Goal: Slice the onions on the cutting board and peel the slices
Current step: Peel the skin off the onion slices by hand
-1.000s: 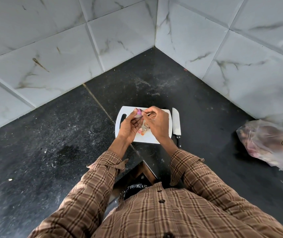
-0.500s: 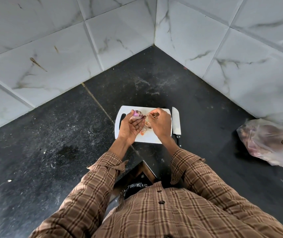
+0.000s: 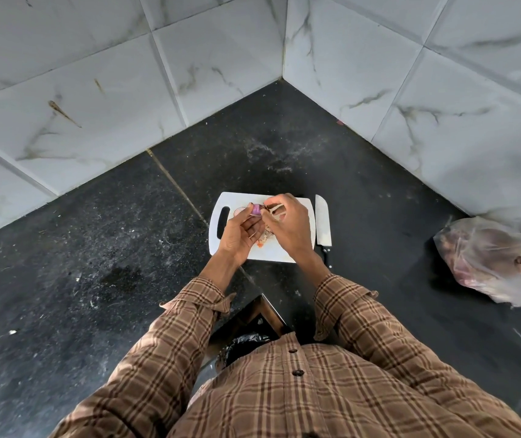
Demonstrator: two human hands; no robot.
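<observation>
Head view showed both hands raised just above a white cutting board [image 3: 284, 256] that lay on a black stone counter [image 3: 94, 248] in a tiled corner. The left hand [image 3: 237, 237] pinched a purple onion piece [image 3: 256, 210] between thumb and fingertips, palm turned up. The right hand [image 3: 290, 227] met it from the right, its fingertips closed on a thin strip of papery skin [image 3: 273, 212] beside the piece. Below the hands, loose peels [image 3: 263, 238] lay on the board, and 1 pale slice [image 3: 239, 211] rested near the board's handle slot. A knife [image 3: 323, 224] lay on the counter just beside the board's right edge, blade pointing far. Well to the right sat a clear plastic bag [image 3: 493, 257] whose contents were too blurred to name.
</observation>
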